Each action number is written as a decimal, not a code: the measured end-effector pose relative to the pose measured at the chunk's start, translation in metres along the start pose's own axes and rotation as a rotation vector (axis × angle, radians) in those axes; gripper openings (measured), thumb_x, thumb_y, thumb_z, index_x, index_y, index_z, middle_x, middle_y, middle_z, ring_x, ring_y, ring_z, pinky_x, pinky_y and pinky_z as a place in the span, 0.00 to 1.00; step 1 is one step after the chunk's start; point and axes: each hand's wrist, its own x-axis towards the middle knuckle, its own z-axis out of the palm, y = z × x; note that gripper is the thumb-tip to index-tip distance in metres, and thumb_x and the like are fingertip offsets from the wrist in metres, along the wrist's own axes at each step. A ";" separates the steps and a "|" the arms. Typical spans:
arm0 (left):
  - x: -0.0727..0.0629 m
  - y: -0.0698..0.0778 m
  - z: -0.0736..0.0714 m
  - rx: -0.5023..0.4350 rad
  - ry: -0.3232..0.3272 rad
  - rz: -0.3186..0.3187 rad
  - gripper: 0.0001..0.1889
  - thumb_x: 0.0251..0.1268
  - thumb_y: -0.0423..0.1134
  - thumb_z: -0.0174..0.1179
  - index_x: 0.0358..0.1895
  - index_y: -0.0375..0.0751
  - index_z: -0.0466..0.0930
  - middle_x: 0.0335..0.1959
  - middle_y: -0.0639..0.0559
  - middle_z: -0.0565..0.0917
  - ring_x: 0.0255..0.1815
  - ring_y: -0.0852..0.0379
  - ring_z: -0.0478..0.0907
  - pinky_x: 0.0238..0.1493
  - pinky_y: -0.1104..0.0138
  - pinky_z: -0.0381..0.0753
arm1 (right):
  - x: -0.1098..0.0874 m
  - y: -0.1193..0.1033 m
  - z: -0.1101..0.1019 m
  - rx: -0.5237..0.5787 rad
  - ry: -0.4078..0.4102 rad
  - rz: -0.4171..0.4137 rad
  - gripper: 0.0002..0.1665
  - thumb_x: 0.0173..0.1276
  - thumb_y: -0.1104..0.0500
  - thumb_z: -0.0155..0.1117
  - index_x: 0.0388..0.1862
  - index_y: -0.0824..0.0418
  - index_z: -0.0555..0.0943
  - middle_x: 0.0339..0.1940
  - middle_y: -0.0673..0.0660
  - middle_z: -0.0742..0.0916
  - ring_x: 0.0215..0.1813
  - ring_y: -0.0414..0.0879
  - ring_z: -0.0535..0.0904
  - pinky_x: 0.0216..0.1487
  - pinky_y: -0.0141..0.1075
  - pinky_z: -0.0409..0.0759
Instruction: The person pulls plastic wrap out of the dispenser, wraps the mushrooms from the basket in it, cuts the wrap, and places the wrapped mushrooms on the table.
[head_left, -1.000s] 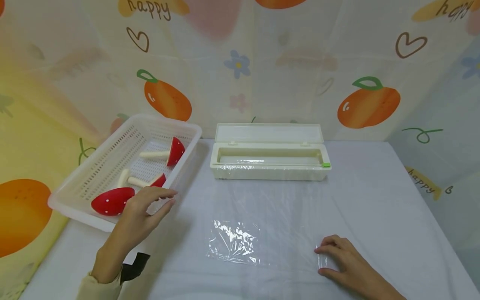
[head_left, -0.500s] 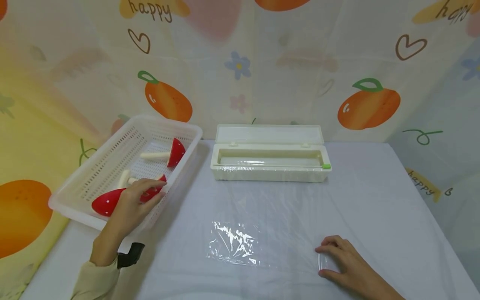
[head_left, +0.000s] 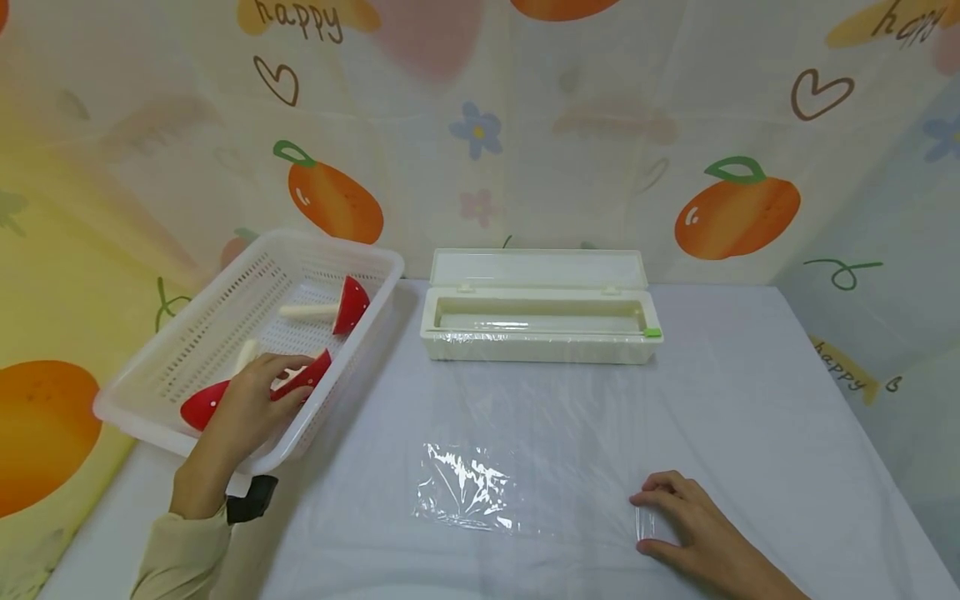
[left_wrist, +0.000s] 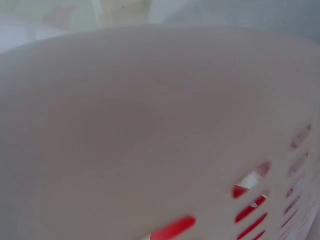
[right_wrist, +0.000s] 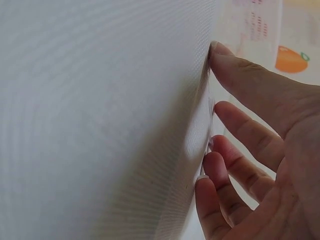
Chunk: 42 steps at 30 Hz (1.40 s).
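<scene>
In the head view, my left hand (head_left: 251, 400) reaches into the white basket (head_left: 123, 412). Its thumb and fingers curl round a toy mushroom, whose red cap (head_left: 306, 377) shows between them. A second mushroom (head_left: 202, 406) lies partly hidden behind that hand, and a third mushroom (head_left: 351, 306) lies farther back. Clear cling film (head_left: 468, 487) stretches over the table from the cream film dispenser (head_left: 540, 347). At the film's near right part, my right hand (head_left: 693, 529) touches it with fingertips and thumb spread. In the right wrist view, those fingertips (right_wrist: 227, 112) meet the pale surface.
The dispenser's lid (head_left: 538, 267) stands raised against the patterned backdrop (head_left: 570, 183), and a green slider (head_left: 652, 332) sits at its right front. White cloth (head_left: 750, 400) covers the table. The basket's wall (left_wrist: 150, 125) fills most of the left wrist view.
My left hand has moved left and down into the basket, from above its right rim to the mushroom. My right hand stays in place on the film.
</scene>
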 end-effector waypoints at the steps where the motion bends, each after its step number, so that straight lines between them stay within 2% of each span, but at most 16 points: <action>1: 0.000 0.000 -0.001 0.006 -0.018 -0.017 0.25 0.62 0.37 0.67 0.63 0.38 0.76 0.59 0.32 0.77 0.56 0.34 0.74 0.55 0.38 0.77 | 0.000 0.000 0.000 0.004 -0.015 0.011 0.26 0.49 0.45 0.80 0.47 0.48 0.85 0.51 0.43 0.77 0.50 0.39 0.71 0.48 0.37 0.78; 4: 0.000 0.000 -0.003 0.021 -0.062 -0.056 0.26 0.62 0.36 0.67 0.64 0.39 0.75 0.59 0.32 0.77 0.56 0.35 0.74 0.56 0.37 0.77 | 0.001 0.000 0.000 0.000 0.000 -0.003 0.26 0.48 0.46 0.80 0.47 0.49 0.85 0.50 0.42 0.77 0.49 0.39 0.71 0.48 0.37 0.78; 8: 0.001 -0.001 -0.005 0.047 -0.109 -0.086 0.28 0.61 0.34 0.66 0.66 0.40 0.73 0.57 0.33 0.79 0.53 0.35 0.76 0.54 0.38 0.78 | 0.001 0.002 0.003 -0.009 0.067 -0.074 0.27 0.44 0.49 0.82 0.46 0.49 0.85 0.49 0.42 0.77 0.49 0.37 0.71 0.50 0.28 0.74; 11: 0.002 -0.003 -0.005 0.073 -0.111 -0.087 0.27 0.61 0.31 0.65 0.66 0.41 0.73 0.55 0.33 0.80 0.51 0.36 0.78 0.52 0.39 0.79 | 0.002 0.003 0.003 -0.007 0.096 -0.106 0.27 0.43 0.51 0.83 0.45 0.49 0.85 0.48 0.42 0.77 0.49 0.36 0.70 0.50 0.25 0.71; 13: 0.002 -0.003 -0.005 0.083 -0.098 -0.088 0.27 0.62 0.31 0.64 0.66 0.41 0.73 0.54 0.33 0.81 0.51 0.35 0.78 0.52 0.38 0.79 | 0.002 0.003 0.003 -0.004 0.094 -0.106 0.28 0.43 0.51 0.83 0.46 0.49 0.85 0.49 0.42 0.77 0.49 0.36 0.70 0.48 0.29 0.74; 16: 0.001 -0.001 -0.003 0.075 -0.026 -0.059 0.27 0.62 0.29 0.64 0.66 0.38 0.74 0.52 0.32 0.82 0.51 0.34 0.79 0.53 0.38 0.78 | 0.002 0.003 0.003 -0.001 0.099 -0.120 0.28 0.43 0.51 0.83 0.46 0.49 0.84 0.49 0.42 0.77 0.49 0.35 0.70 0.47 0.30 0.74; 22: -0.001 0.010 0.002 0.001 0.224 0.068 0.26 0.57 0.24 0.67 0.61 0.32 0.76 0.47 0.30 0.84 0.44 0.34 0.83 0.49 0.40 0.81 | 0.001 0.005 0.005 0.039 0.136 -0.149 0.29 0.41 0.53 0.83 0.46 0.51 0.84 0.48 0.43 0.77 0.50 0.34 0.69 0.54 0.16 0.62; 24: -0.002 0.015 0.002 -0.006 0.293 0.098 0.27 0.55 0.23 0.68 0.61 0.32 0.76 0.48 0.32 0.85 0.42 0.36 0.83 0.51 0.57 0.85 | 0.001 0.006 0.006 0.055 0.150 -0.162 0.29 0.40 0.54 0.84 0.46 0.52 0.84 0.48 0.44 0.78 0.51 0.34 0.68 0.56 0.14 0.59; 25: -0.002 0.018 0.002 -0.007 0.318 0.108 0.27 0.55 0.23 0.68 0.61 0.32 0.76 0.48 0.33 0.84 0.42 0.36 0.83 0.52 0.67 0.84 | 0.001 0.006 0.006 0.064 0.155 -0.166 0.30 0.40 0.55 0.84 0.46 0.52 0.84 0.48 0.44 0.78 0.51 0.33 0.68 0.56 0.13 0.58; 27: -0.002 0.023 0.001 -0.009 0.367 0.143 0.27 0.54 0.23 0.69 0.60 0.31 0.77 0.48 0.33 0.85 0.40 0.37 0.84 0.50 0.85 0.74 | 0.001 0.006 0.007 0.075 0.160 -0.175 0.30 0.40 0.55 0.83 0.46 0.53 0.84 0.48 0.45 0.78 0.52 0.33 0.68 0.56 0.12 0.58; 29: -0.003 0.028 0.000 -0.010 0.397 0.171 0.27 0.53 0.22 0.69 0.59 0.30 0.77 0.47 0.33 0.85 0.39 0.37 0.83 0.47 0.94 0.59 | 0.001 0.006 0.007 0.079 0.165 -0.182 0.30 0.40 0.56 0.83 0.46 0.53 0.84 0.48 0.45 0.78 0.52 0.33 0.68 0.57 0.12 0.58; 35: -0.006 0.047 -0.004 -0.055 0.450 0.244 0.29 0.50 0.19 0.70 0.59 0.31 0.78 0.45 0.34 0.85 0.38 0.40 0.84 0.49 0.93 0.63 | 0.001 0.007 0.008 0.081 0.173 -0.192 0.30 0.39 0.57 0.84 0.46 0.53 0.84 0.48 0.45 0.78 0.52 0.33 0.68 0.57 0.13 0.58; 42: -0.012 0.074 -0.004 -0.093 0.459 0.306 0.32 0.47 0.20 0.72 0.61 0.32 0.78 0.47 0.36 0.86 0.39 0.42 0.85 0.47 0.91 0.68 | 0.000 0.008 0.009 0.081 0.168 -0.182 0.30 0.39 0.56 0.84 0.46 0.53 0.84 0.48 0.45 0.78 0.51 0.33 0.68 0.57 0.13 0.58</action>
